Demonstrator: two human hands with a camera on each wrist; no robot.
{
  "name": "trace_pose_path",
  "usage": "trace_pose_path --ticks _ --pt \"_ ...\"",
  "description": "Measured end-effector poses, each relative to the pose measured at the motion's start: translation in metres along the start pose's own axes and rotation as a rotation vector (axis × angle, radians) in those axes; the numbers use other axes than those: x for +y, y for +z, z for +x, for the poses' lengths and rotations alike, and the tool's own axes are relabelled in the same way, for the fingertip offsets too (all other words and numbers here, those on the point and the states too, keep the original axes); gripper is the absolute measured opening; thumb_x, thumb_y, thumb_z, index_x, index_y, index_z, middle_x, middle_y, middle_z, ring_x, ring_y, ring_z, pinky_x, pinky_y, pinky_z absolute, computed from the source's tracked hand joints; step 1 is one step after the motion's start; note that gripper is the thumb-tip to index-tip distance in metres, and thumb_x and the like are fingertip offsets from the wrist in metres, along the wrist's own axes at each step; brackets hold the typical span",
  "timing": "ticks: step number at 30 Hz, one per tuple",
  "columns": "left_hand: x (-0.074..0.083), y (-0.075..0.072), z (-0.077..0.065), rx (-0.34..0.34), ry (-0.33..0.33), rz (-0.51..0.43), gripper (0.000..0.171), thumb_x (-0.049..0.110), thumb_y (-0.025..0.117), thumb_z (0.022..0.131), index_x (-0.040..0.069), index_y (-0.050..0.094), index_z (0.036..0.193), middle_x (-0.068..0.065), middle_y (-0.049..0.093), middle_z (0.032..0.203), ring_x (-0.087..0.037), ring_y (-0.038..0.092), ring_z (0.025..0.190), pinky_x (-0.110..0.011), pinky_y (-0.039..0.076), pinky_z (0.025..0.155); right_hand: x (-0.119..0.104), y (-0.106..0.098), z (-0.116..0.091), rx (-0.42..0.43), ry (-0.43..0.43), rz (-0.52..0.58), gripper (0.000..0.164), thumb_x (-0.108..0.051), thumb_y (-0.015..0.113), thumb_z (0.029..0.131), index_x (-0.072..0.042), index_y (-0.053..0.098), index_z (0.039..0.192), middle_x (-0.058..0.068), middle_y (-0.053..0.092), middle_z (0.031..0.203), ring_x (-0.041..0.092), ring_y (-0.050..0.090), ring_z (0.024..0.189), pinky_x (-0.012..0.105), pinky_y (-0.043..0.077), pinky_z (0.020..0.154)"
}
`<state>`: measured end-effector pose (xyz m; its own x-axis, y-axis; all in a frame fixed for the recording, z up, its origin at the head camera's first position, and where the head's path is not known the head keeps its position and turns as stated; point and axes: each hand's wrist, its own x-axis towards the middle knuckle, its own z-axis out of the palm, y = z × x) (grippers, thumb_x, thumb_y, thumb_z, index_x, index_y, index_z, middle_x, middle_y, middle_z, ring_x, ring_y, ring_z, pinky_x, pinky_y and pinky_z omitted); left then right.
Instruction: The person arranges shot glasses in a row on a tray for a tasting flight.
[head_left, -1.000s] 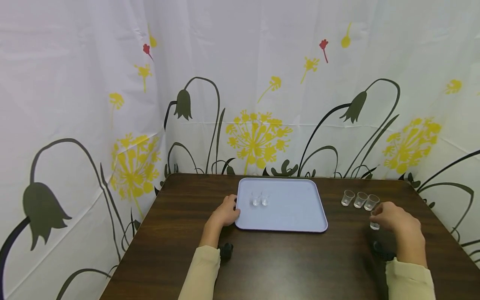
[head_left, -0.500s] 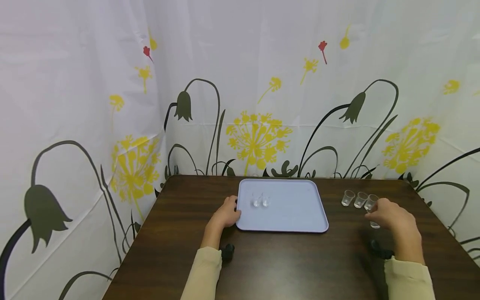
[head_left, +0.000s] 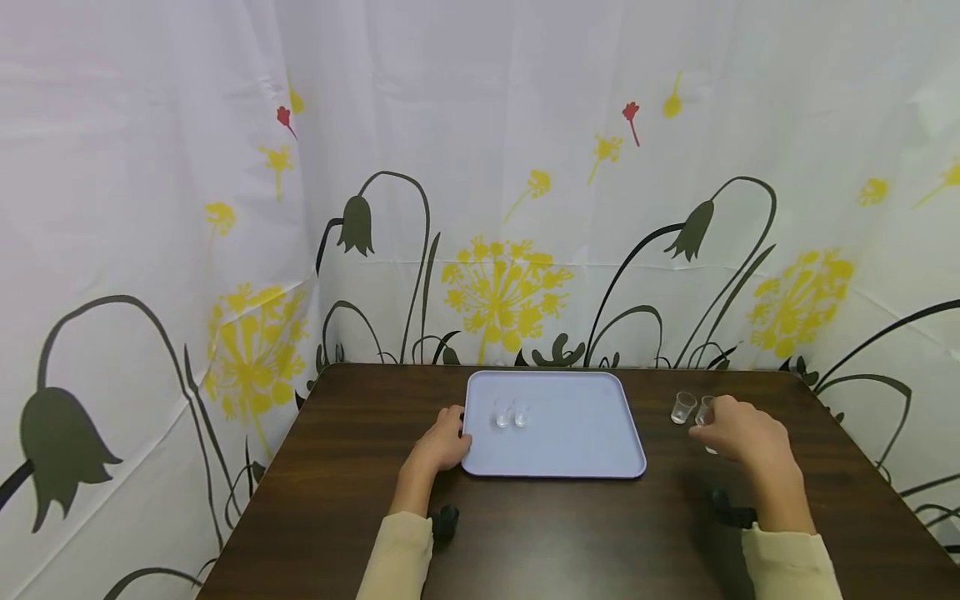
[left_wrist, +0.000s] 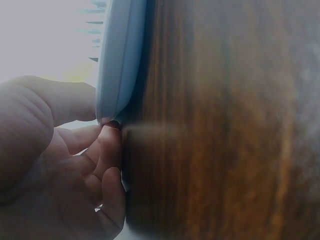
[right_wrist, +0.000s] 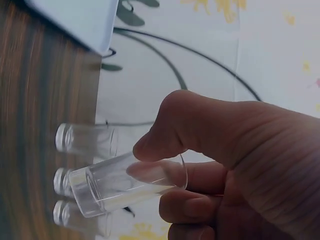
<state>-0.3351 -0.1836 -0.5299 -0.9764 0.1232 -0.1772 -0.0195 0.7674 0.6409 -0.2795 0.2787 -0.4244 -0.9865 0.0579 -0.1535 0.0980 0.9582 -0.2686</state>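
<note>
My right hand [head_left: 750, 433] pinches a clear shot glass [right_wrist: 112, 192] near its rim between thumb and fingers. The glass is tilted, its base off the table in the right wrist view. Behind it stand three more shot glasses [right_wrist: 85, 138]; in the head view my hand hides part of that row [head_left: 682, 408]. My left hand [head_left: 444, 442] holds the left edge of a pale blue tray [head_left: 562, 446], thumb at the rim and fingers [left_wrist: 107, 147] curled against its underside. Two shot glasses [head_left: 502, 417] stand side by side on the tray's left part.
The dark wooden table [head_left: 585, 533] carries everything. A white curtain [head_left: 480, 125] with printed flowers hangs behind and to the left of it. A black wrist device [head_left: 445, 523] sits on the left wrist, another [head_left: 731, 510] on the right.
The right hand has lifted its shot glass and moved left toward the row and tray. The left hand stays at the tray's edge. The head view has shifted slightly.
</note>
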Motion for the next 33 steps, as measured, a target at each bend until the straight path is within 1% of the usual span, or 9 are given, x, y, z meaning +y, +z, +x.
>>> trace_pose_path --ticks 3,6,11,13,18,20,22,29,33 --pt "-0.013 0.007 0.008 0.007 -0.001 -0.001 0.059 0.022 0.057 0.102 0.005 0.045 0.157 -0.019 0.049 0.152 -0.038 0.058 0.136 -0.067 0.042 0.113 -0.013 0.003 0.001 0.027 -0.028 -0.014 0.029 -0.036 0.068 0.093 -0.007 0.068 0.096 0.007 0.063 0.081 0.026 0.057 0.072 0.044 0.045 0.061" --pt "-0.019 0.01 0.012 0.014 0.007 0.0 0.059 0.022 0.056 0.101 0.005 0.045 0.156 -0.02 0.05 0.15 -0.039 0.058 0.135 -0.068 0.042 0.111 -0.025 0.005 0.003 0.048 -0.058 -0.029 0.029 -0.035 0.068 0.091 -0.008 0.07 0.098 0.008 0.067 0.084 0.027 0.059 0.073 0.045 0.047 0.062" --pt "-0.021 0.011 0.011 0.02 0.019 0.006 0.059 0.021 0.055 0.101 0.003 0.045 0.156 -0.02 0.051 0.148 -0.04 0.059 0.132 -0.068 0.044 0.109 -0.047 0.006 0.007 0.074 -0.107 -0.038 0.034 -0.032 0.067 0.089 -0.007 0.075 0.111 0.016 0.078 0.106 0.035 0.071 0.087 0.055 0.054 0.068" --pt "-0.013 0.006 0.004 0.01 0.017 0.001 0.058 0.019 0.056 0.101 0.001 0.045 0.155 -0.021 0.051 0.148 -0.041 0.059 0.132 -0.068 0.044 0.108 -0.056 0.007 0.008 0.086 -0.125 -0.035 0.037 -0.031 0.068 0.089 -0.007 0.075 0.115 0.016 0.079 0.112 0.037 0.073 0.09 0.058 0.055 0.07" --pt "0.009 -0.006 -0.016 -0.004 0.001 0.006 0.055 0.013 0.055 0.103 0.0 0.045 0.155 -0.022 0.049 0.151 -0.041 0.057 0.135 -0.067 0.042 0.112 -0.077 0.01 0.01 0.119 -0.162 -0.027 0.033 -0.031 0.071 0.088 -0.009 0.076 0.112 0.014 0.08 0.109 0.033 0.073 0.089 0.057 0.056 0.071" --pt "0.012 -0.007 -0.018 0.0 0.011 0.022 0.054 0.014 0.054 0.103 0.0 0.045 0.155 -0.022 0.049 0.15 -0.039 0.057 0.134 -0.067 0.043 0.111 -0.085 0.011 0.011 0.13 -0.175 -0.029 0.034 -0.031 0.072 0.088 -0.008 0.077 0.113 0.014 0.08 0.108 0.032 0.073 0.088 0.056 0.057 0.071" --pt "0.012 -0.007 -0.016 -0.001 0.013 0.026 0.054 0.014 0.055 0.104 0.0 0.045 0.155 -0.022 0.049 0.151 -0.039 0.057 0.134 -0.066 0.043 0.112 -0.093 0.011 0.013 0.132 -0.187 -0.029 0.034 -0.03 0.072 0.087 -0.007 0.076 0.112 0.014 0.08 0.105 0.029 0.072 0.085 0.053 0.056 0.069" --pt "-0.013 0.006 0.01 0.012 0.021 -0.026 0.058 0.02 0.057 0.101 0.003 0.045 0.156 -0.021 0.049 0.152 -0.039 0.058 0.134 -0.066 0.042 0.113 -0.117 0.015 0.017 0.133 -0.21 -0.038 0.039 -0.03 0.07 0.088 -0.006 0.075 0.118 0.015 0.079 0.109 0.026 0.068 0.08 0.049 0.054 0.065" --pt "-0.012 0.004 0.009 -0.002 0.012 -0.008 0.058 0.019 0.058 0.102 0.004 0.045 0.156 -0.02 0.049 0.152 -0.038 0.058 0.133 -0.065 0.044 0.111 -0.128 0.019 0.02 0.125 -0.215 -0.036 0.04 -0.031 0.071 0.089 -0.007 0.075 0.121 0.014 0.08 0.11 0.025 0.066 0.078 0.045 0.052 0.063"
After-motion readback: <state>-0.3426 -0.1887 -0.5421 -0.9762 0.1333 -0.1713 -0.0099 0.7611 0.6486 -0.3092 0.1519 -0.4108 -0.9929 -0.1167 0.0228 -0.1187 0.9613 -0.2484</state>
